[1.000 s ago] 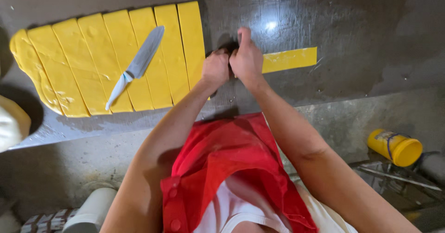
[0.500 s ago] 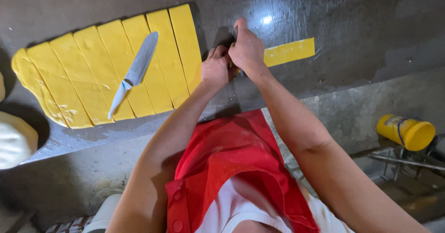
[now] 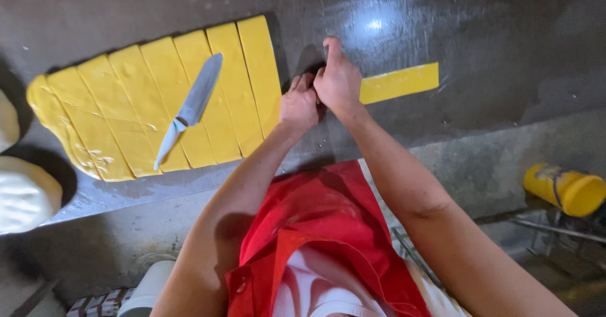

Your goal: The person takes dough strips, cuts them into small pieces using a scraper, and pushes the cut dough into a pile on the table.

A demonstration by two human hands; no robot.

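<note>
Both hands are held close together at the near end of one long yellow strip (image 3: 399,82). That strip lies flat on the dark, shiny table (image 3: 505,33), apart from the others. The right hand (image 3: 339,80) is curled over the strip's end with its thumb pointing up. The left hand (image 3: 299,104) is bunched beside it, and its fingers are pinched shut on that same end, as far as can be seen. For this step to go well, the soft strip should be gripped gently and kept flat, so it is not torn or stretched. One cut strip is seen here. Seven more strips are counted in the big yellow sheet (image 3: 126,112) to the left. One knife (image 3: 191,107) is laid on that sheet. One yellow tub (image 3: 565,189) is seen lower down on the right.
</note>
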